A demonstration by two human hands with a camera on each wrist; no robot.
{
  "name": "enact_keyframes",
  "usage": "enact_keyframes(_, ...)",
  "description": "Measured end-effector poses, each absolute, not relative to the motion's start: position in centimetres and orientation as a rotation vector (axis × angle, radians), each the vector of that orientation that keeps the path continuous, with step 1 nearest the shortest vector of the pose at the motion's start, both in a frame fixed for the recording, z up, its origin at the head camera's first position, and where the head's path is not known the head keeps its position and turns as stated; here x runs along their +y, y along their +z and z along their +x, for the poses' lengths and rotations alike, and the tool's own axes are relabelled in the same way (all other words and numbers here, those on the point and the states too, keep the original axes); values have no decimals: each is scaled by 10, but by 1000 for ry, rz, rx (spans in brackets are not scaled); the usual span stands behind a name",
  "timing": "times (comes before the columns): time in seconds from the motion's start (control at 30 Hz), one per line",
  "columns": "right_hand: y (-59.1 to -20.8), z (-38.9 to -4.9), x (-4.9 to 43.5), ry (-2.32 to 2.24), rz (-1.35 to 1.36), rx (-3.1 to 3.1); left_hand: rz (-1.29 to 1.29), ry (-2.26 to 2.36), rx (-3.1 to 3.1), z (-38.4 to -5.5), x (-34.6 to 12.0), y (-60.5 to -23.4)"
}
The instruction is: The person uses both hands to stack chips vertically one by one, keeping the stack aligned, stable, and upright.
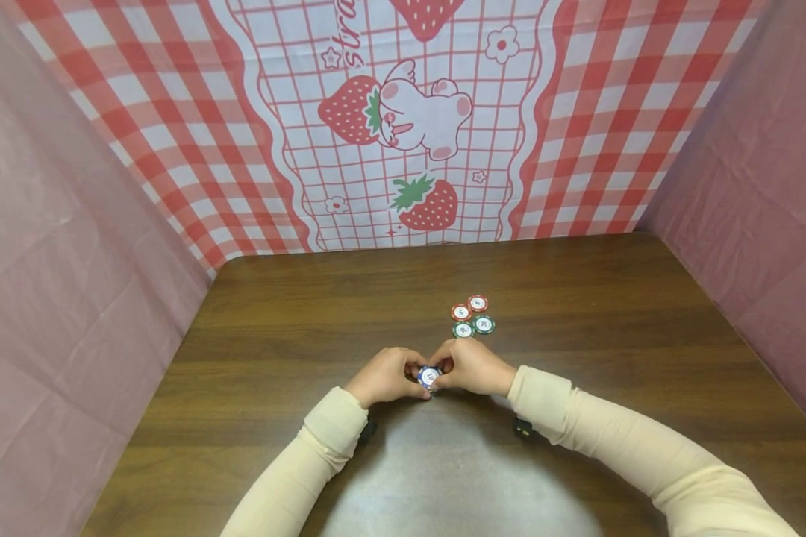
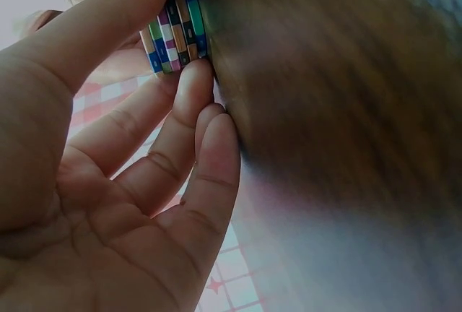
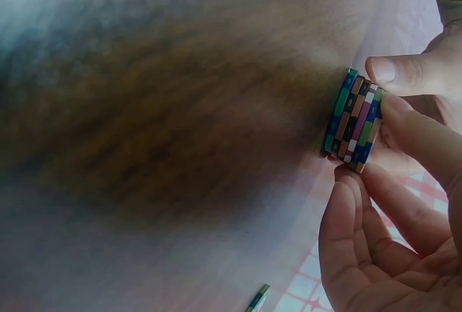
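A short stack of poker chips [image 1: 430, 377] stands on the table, topped by a blue-edged chip with a white centre reading 10. My left hand [image 1: 386, 375] grips its left side, thumb on the near edge and fingers beyond. From the right, my right hand [image 1: 475, 367] pinches the same stack between thumb and fingers. In the left wrist view the stack [image 2: 173, 30] shows several layered edges in green, black-and-tan, purple-and-white and blue. The right wrist view shows the stack's edges [image 3: 354, 120] roughly lined up, with the green-and-blue chip at the tabletop.
Just beyond my right hand lie two red chips [image 1: 461, 312] and two green chips [image 1: 484, 324], flat and close together. The brown wooden table [image 1: 275, 321] meets a strawberry-print cloth [image 1: 403, 209] at the back. Pink cloth walls [image 1: 54, 298] flank both sides.
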State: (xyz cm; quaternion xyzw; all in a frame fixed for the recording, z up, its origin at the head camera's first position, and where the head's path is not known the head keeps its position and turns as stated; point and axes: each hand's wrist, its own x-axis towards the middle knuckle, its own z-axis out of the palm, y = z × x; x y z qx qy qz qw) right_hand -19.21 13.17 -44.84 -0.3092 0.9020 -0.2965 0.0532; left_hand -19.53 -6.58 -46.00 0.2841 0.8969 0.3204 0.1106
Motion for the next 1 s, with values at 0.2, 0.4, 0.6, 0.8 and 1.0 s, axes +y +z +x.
enact_keyframes(0.2,-451,-193,132,-936,-915,2721,833,947,2628,-195,-66,-460)
enact_keyframes(0.4,-448,-196,139,-1045,-909,2675,815,945,2618,-196,-66,-459)
enact_keyframes(0.6,-441,-201,152,-1188,-879,2646,787,944,2604,-196,-66,-459)
enact_keyframes(0.8,-440,-212,169,-1316,-772,2705,773,947,2604,-195,-65,-459)
enact_keyframes(1.0,-438,-222,188,-1406,-627,2752,761,959,2605,-194,-66,-458)
